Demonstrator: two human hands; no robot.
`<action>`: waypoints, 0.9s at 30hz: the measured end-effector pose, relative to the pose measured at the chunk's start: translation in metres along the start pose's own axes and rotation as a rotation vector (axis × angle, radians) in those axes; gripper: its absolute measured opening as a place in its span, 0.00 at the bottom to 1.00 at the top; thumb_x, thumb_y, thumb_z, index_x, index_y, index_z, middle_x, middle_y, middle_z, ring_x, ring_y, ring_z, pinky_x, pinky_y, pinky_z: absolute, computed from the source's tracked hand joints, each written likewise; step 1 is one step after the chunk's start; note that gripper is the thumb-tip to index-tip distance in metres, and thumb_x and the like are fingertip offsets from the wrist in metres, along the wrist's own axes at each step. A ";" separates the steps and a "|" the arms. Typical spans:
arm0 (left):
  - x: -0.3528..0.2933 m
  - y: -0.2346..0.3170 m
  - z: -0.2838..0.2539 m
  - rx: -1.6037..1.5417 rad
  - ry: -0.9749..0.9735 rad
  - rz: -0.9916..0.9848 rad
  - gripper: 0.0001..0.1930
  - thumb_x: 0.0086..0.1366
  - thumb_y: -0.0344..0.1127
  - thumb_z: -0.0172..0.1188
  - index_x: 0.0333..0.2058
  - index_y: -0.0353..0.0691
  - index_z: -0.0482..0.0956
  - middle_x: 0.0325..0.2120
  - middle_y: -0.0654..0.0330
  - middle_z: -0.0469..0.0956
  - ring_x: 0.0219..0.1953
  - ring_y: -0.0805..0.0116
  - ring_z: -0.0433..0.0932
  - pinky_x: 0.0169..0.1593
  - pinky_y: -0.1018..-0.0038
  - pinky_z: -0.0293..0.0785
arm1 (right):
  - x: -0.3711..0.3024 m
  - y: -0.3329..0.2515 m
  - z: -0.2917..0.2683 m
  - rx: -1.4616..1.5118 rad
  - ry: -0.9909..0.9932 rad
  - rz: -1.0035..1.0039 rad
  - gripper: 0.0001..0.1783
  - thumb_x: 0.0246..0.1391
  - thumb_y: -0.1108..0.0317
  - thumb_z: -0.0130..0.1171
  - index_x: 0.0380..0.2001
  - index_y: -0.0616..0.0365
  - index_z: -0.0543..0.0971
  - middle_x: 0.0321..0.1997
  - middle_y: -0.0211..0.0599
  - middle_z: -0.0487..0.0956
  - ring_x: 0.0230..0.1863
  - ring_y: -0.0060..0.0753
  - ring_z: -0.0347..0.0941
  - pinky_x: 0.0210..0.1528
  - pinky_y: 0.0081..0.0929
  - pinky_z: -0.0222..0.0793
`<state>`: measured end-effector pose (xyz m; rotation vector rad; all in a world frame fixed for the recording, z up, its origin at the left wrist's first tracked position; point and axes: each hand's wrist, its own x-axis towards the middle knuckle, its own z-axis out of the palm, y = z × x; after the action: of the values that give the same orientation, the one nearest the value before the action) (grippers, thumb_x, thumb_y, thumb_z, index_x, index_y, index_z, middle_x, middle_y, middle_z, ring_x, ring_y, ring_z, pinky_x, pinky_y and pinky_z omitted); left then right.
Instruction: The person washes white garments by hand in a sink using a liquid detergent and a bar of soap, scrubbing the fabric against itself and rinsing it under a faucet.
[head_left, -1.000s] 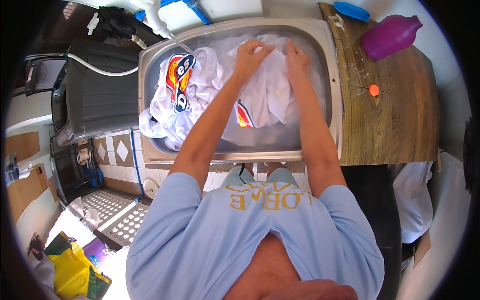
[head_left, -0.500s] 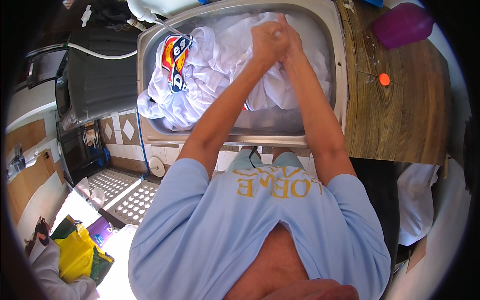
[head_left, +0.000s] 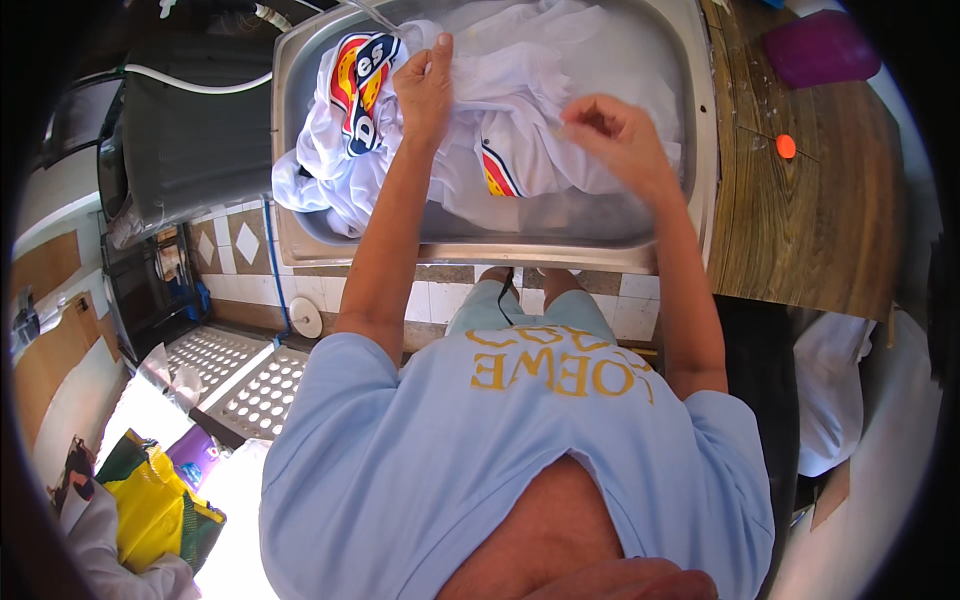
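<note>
Moved apart since half a second ago, from pressed together near the far side of the sink [head_left: 500, 251] to well separated over the cloth [head_left: 515, 80]: left hand [head_left: 424, 98] beside the large patch [head_left: 360, 95], right hand [head_left: 630, 150] off to the right. Left fingers curled, thumb raised, but cannot tell whether gripping fabric; right fingers bent toward the thumb, blurred, so cannot tell whether pinching anything. White cloth heaped inside the sink, partly in cloudy water [head_left: 590, 212], with one bunch against the left rim; probably kept there because of the raised walls, good for containing the wet. Thin, limp and crumpled, against smooth, rounded steel. Printed in red, yellow and navy, again on a smaller patch [head_left: 497, 170] nearer the body. Purple container [head_left: 820, 50] and orange disc [head_left: 786, 146] on the wood-grained counter [head_left: 820, 225], perhaps for staying within reach.
</note>
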<state>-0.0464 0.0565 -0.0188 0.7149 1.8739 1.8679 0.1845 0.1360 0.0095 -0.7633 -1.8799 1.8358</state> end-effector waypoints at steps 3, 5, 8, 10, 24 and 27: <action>-0.003 0.004 0.004 -0.077 -0.077 -0.048 0.22 0.59 0.45 0.62 0.13 0.40 0.67 0.12 0.74 0.59 0.17 0.84 0.51 0.20 0.81 0.47 | -0.019 0.000 0.019 -0.285 0.107 -0.122 0.09 0.46 0.73 0.59 0.34 0.59 0.79 0.28 0.30 0.76 0.28 0.23 0.70 0.31 0.19 0.65; -0.006 0.012 0.004 -0.140 -0.133 -0.099 0.18 0.58 0.42 0.63 0.17 0.38 0.71 0.14 0.73 0.64 0.17 0.84 0.57 0.21 0.83 0.53 | -0.021 0.006 0.025 -0.347 0.192 -0.145 0.10 0.46 0.74 0.57 0.35 0.60 0.79 0.29 0.34 0.76 0.28 0.28 0.70 0.32 0.20 0.66; -0.011 0.024 0.006 -0.328 -0.214 -0.153 0.12 0.57 0.38 0.64 0.24 0.36 0.76 0.18 0.70 0.72 0.19 0.84 0.66 0.24 0.85 0.62 | -0.019 0.010 0.026 -0.397 0.234 -0.132 0.11 0.46 0.76 0.56 0.36 0.59 0.79 0.28 0.37 0.74 0.27 0.32 0.71 0.32 0.22 0.67; -0.010 0.025 0.005 -0.431 -0.260 -0.165 0.10 0.57 0.36 0.65 0.28 0.35 0.77 0.22 0.67 0.76 0.22 0.83 0.70 0.27 0.86 0.66 | -0.016 0.015 0.023 -0.435 0.227 -0.121 0.11 0.46 0.76 0.55 0.36 0.59 0.79 0.28 0.39 0.74 0.27 0.33 0.71 0.32 0.24 0.67; -0.008 0.011 0.006 -0.230 -0.269 -0.203 0.07 0.57 0.35 0.64 0.28 0.38 0.77 0.22 0.71 0.73 0.24 0.86 0.66 0.26 0.87 0.61 | -0.017 0.027 0.017 -0.804 0.229 -0.256 0.04 0.47 0.76 0.57 0.29 0.63 0.76 0.28 0.44 0.74 0.28 0.38 0.72 0.31 0.25 0.67; -0.009 0.024 0.012 -0.341 -0.267 -0.234 0.07 0.58 0.34 0.62 0.26 0.39 0.76 0.21 0.73 0.71 0.23 0.87 0.64 0.26 0.87 0.59 | -0.020 0.003 0.008 -0.616 0.235 -0.188 0.03 0.49 0.74 0.55 0.28 0.61 0.76 0.27 0.43 0.73 0.28 0.43 0.71 0.31 0.32 0.67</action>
<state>-0.0303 0.0606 0.0040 0.5684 1.3657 1.7796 0.1948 0.1175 0.0080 -0.9058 -2.2766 0.9979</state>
